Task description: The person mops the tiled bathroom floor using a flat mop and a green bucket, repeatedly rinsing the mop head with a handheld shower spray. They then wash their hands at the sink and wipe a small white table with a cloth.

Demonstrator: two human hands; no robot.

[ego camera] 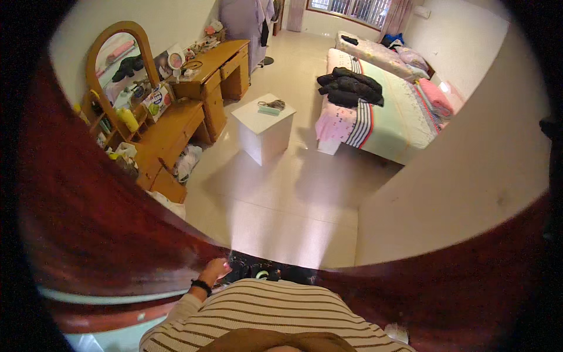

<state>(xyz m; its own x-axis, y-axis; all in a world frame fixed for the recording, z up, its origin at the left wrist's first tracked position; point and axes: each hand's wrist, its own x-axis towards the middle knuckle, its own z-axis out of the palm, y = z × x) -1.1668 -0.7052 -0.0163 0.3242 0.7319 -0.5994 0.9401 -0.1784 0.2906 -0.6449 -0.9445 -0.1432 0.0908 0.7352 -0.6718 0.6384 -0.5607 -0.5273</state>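
Observation:
My left hand (215, 270), with a black band at the wrist, is low in the view at the inner edge of a dark red wooden door (110, 220). Its fingers are curled, and I cannot make out whether they grip the door's edge or a handle. Dark patterned cloth (250, 266) shows just beyond my striped top (281, 303). My right hand is out of view. Ahead lies a bedroom with a pale tiled floor (281, 220).
A white cabinet (264, 136) stands mid-floor with small items on top. Along the left runs a wooden dressing table (169, 132) with an arched mirror (127, 66). At right are a bed (396, 119) bearing black clothing (352, 88) and a pale wall (440, 189).

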